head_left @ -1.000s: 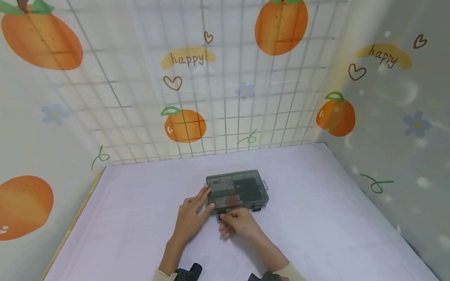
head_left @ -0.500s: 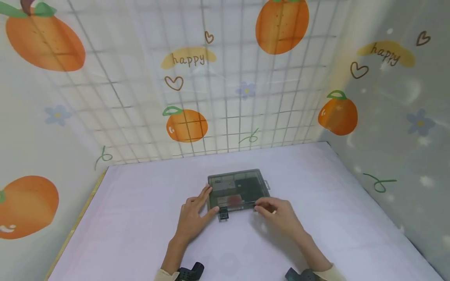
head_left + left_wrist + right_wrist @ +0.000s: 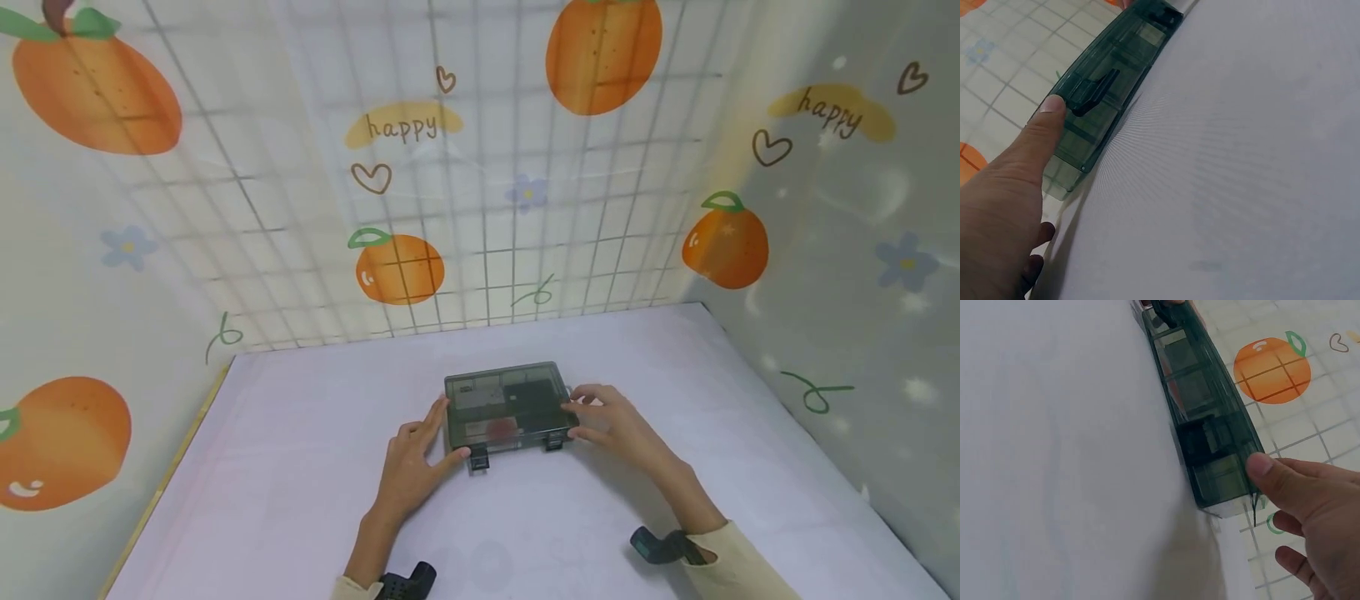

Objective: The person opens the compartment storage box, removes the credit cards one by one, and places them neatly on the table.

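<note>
A dark, see-through plastic storage box [image 3: 480,408] with inner compartments lies on the white table, its lid down. Along its front, the left latch [image 3: 478,458] juts outward, also seen as a raised flap in the left wrist view; the right latch [image 3: 553,442] sits near the other corner. My left hand [image 3: 411,462] rests against the left end, fingers extended along the side and thumb [image 3: 1054,106] at the front lid edge. At the right end is my right hand [image 3: 618,429], its thumb [image 3: 1263,467] on the front corner and fingers loosely bent beside the end wall. Grey and reddish contents show through the lid.
White cloth covers the table [image 3: 315,400]. A grid-patterned curtain [image 3: 480,200] printed with oranges rises behind it, with more printed cloth at both sides. Wrist-worn cameras sit on both forearms, the right one [image 3: 663,546] above the tabletop.
My right hand has moved from the left latch, past the right latch, to the box's right end. The left latch now sticks out uncovered. My left hand stays at the left end.
</note>
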Demonstrator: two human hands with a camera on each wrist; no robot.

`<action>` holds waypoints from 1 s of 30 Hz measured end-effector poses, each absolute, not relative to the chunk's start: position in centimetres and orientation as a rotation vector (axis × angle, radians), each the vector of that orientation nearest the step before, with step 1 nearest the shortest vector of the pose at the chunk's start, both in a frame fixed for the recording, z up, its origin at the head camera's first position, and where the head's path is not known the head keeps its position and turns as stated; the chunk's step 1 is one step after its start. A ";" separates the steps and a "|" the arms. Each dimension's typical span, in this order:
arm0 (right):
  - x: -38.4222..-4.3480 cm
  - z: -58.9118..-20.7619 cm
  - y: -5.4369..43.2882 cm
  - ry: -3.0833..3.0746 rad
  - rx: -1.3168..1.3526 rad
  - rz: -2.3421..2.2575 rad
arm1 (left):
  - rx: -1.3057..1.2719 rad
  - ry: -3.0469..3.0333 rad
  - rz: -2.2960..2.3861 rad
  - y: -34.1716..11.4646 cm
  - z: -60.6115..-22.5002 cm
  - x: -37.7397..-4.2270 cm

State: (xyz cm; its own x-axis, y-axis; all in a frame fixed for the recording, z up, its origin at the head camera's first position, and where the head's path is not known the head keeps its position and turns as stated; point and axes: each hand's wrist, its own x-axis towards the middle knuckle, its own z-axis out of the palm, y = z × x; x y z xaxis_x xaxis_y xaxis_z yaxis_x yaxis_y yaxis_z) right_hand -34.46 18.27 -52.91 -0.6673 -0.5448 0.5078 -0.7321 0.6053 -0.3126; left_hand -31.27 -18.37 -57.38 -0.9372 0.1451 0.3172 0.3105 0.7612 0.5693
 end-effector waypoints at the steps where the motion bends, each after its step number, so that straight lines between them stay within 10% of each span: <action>1: -34.4 -52.9 18.2 -2.456 1.034 0.724 | -0.354 -2.701 -0.939 -18.4 -57.4 -31.3; 30: -34.8 -50.6 17.8 -2.455 0.835 0.810 | -0.375 -2.674 -0.928 -18.6 -57.4 -31.4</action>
State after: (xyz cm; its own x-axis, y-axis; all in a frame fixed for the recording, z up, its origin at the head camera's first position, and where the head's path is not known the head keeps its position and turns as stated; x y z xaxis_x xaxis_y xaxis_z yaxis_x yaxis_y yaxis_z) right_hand -34.81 17.76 -50.63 -0.7305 -0.4082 0.5475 -0.6538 0.6497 -0.3879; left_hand -31.42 -18.62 -57.40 -0.9255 0.1493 0.3481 0.3327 0.7595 0.5590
